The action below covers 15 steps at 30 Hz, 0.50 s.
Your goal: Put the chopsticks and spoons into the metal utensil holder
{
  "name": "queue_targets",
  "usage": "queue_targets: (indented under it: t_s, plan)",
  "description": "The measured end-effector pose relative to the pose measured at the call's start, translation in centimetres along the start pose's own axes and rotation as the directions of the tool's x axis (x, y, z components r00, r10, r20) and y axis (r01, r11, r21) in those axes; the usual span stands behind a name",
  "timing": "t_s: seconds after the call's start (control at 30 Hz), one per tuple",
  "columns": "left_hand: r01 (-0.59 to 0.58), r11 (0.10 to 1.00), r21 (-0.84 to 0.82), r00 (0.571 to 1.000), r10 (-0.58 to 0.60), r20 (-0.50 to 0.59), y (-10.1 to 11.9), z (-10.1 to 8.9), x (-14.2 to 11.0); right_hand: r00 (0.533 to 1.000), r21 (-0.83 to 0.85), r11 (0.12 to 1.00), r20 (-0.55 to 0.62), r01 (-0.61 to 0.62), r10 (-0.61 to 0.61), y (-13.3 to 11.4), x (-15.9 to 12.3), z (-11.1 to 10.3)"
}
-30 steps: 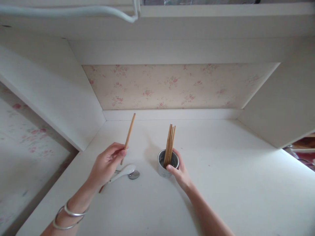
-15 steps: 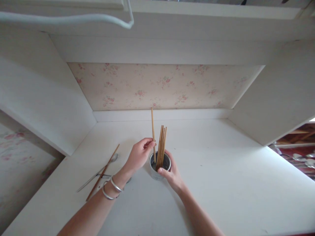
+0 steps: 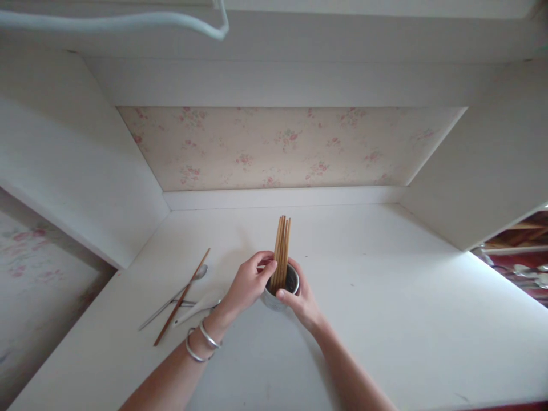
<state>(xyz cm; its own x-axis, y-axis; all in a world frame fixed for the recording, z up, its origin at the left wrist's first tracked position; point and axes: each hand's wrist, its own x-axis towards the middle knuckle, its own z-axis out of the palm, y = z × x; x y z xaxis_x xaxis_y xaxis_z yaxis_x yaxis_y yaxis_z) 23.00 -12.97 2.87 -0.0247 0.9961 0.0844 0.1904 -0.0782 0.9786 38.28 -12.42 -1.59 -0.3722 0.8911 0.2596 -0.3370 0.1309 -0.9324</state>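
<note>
A small round metal cup (image 3: 291, 281) stands on the white desk (image 3: 385, 319) and holds several upright wooden chopsticks (image 3: 282, 245). My right hand (image 3: 299, 302) is wrapped round the cup's near side, thumb on its rim. My left hand (image 3: 250, 281), with two silver bangles on the wrist, pinches the bundle of chopsticks just above the cup's left rim.
To the left lie one loose wooden chopstick (image 3: 182, 297), a metal spoon (image 3: 171, 299) and a white ceramic spoon (image 3: 197, 307). Flowered wallpaper (image 3: 282, 148) backs the alcove. White side panels close in on both sides. A white cable (image 3: 111, 23) hangs overhead.
My left hand has lowered the single chopstick it carried into the cup among the others and now rests at the rim. My right hand stays on the cup.
</note>
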Motion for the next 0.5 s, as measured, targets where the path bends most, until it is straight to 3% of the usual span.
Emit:
queue_targets:
  t_s: [0.17, 0.33, 0.5]
  plan:
    - [0.022, 0.966, -0.259, 0.994, 0.006, 0.107, -0.6, 0.3, -2.1, 1.000, -0.021, 1.000, 0.004, -0.021, 0.021, 0.0, -0.1, -0.2]
    - [0.073, 0.839, -0.539, 0.982, 0.034, 0.186, -2.1, 1.2, -3.4, 0.999, -0.094, 0.994, -0.031, -0.047, 0.045, -0.1, -0.4, -0.4]
    - [0.051, 0.863, -0.503, 0.991, 0.020, 0.135, -2.1, 1.8, -3.3, 0.998, -0.101, 0.994, -0.062, -0.031, 0.025, 0.7, -0.5, -0.9]
